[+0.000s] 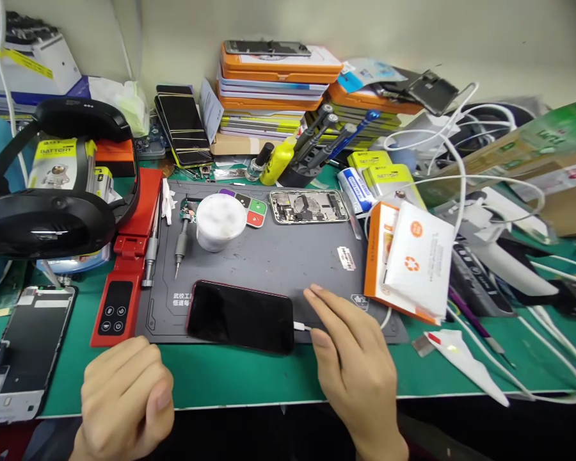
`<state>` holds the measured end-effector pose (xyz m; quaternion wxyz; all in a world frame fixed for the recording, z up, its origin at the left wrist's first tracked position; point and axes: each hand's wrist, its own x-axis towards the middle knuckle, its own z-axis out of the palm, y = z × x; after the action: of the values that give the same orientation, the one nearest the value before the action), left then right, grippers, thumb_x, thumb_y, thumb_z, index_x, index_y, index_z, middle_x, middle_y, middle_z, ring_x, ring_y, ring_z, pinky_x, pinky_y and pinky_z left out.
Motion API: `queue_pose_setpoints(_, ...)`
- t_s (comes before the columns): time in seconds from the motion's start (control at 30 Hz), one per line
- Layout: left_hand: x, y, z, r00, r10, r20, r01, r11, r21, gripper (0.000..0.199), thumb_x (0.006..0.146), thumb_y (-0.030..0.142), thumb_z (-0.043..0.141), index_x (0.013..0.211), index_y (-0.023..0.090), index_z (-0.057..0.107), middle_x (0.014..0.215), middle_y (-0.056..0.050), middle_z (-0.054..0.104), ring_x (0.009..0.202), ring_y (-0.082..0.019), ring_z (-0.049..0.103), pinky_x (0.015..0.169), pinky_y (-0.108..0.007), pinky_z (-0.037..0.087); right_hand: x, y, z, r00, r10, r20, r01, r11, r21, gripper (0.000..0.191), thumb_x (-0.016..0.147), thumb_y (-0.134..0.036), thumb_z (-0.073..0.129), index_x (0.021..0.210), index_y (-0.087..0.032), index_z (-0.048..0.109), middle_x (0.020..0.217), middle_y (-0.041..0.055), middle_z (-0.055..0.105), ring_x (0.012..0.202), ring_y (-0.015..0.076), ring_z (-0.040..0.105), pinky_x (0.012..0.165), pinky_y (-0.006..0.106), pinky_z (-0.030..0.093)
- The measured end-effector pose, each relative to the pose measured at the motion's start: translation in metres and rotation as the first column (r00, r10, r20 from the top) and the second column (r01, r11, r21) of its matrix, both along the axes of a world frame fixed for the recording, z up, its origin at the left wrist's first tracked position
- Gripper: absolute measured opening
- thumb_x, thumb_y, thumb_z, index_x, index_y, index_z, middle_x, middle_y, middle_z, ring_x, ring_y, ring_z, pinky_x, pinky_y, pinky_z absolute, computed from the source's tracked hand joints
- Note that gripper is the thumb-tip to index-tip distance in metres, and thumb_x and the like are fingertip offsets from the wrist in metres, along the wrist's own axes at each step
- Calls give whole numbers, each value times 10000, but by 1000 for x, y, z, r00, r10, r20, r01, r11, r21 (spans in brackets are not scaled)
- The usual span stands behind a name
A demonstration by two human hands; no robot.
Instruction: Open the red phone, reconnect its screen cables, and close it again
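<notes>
A phone [242, 317] with a dark screen and a red edge lies face up on the grey work mat [278, 262]. The white plug [299, 326] of a charging cable sits at its right end. Just right of that plug is my right hand [358, 365], fingers stretched out and held together, thumb apart, gripping nothing. My left hand [127, 397] is curled into a loose fist in front of the bench edge, and nothing shows in it. On the mat are a precision screwdriver [182, 243], a white tub [219, 221] and an opened phone body [310, 207].
At left are a red folding device [118, 304], a detached phone screen [31, 349] and a black headset [60, 192]. A white and orange box [415, 262], white cables and a white pointed tool [468, 365] lie right. Behind stand a screwdriver holder [302, 169] and stacked cases [273, 96].
</notes>
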<state>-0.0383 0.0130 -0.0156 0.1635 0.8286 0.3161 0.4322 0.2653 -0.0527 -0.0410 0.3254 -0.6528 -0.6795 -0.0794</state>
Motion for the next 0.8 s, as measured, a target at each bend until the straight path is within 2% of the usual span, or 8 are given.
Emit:
queue_pose_setpoints(0.13, 0, 1, 1, 1000, -16, 2, 16, 1000, 5, 308, 1028, 98, 500, 747, 225, 491, 575, 17, 472, 534, -141, 386, 576, -366, 215, -3, 2, 0, 999, -13, -32, 12, 999, -38, 626, 1123, -236, 573, 1718, -214, 380, 1414, 109, 736, 1307, 258, 673, 1076, 403, 540)
queue_pose_setpoints(0.23, -1, 1, 2, 1000, -20, 7, 20, 1000, 8, 309, 1028, 96, 492, 748, 224, 491, 574, 15, 463, 539, -143, 368, 576, -365, 209, -3, 1, -1, 998, -23, -65, 20, 999, -46, 632, 1130, -249, 565, 1725, -199, 358, 1384, 99, 750, 1317, 246, 659, 1095, 392, 529)
queue_pose_setpoints(0.4, 0, 2, 2, 1000, -21, 1, 21, 1000, 13, 297, 1017, 85, 508, 754, 223, 488, 587, 13, 455, 562, -144, 343, 584, -366, 207, -1, -2, -4, 995, -3, -99, 0, 999, -32, 592, 1146, -315, 544, 1696, -154, 395, 1378, 119, 748, 1334, 248, 649, 1105, 393, 524)
queue_pose_setpoints(0.6, 4, 3, 6, 1000, -11, 15, 10, 999, 37, 341, 1056, 128, 471, 730, 227, 468, 572, 17, 432, 537, -140, 336, 568, -372, 195, 0, -1, -2, 994, 31, -110, -31, 1000, 0, 395, 1124, -274, 580, 1500, -155, 590, 1372, 128, 737, 1317, 251, 674, 1115, 397, 535)
queue_pose_setpoints(0.8, 3, -8, 8, 996, 57, 63, -57, 998, 6, 406, 1100, 195, 435, 696, 228, 443, 575, 24, 378, 520, -135, 330, 563, -369, 209, 1, 0, 0, 999, 40, -29, -40, 999, -3, 397, 1132, -249, 546, 1510, -140, 596, 1363, 137, 742, 1287, 264, 683, 1094, 404, 528)
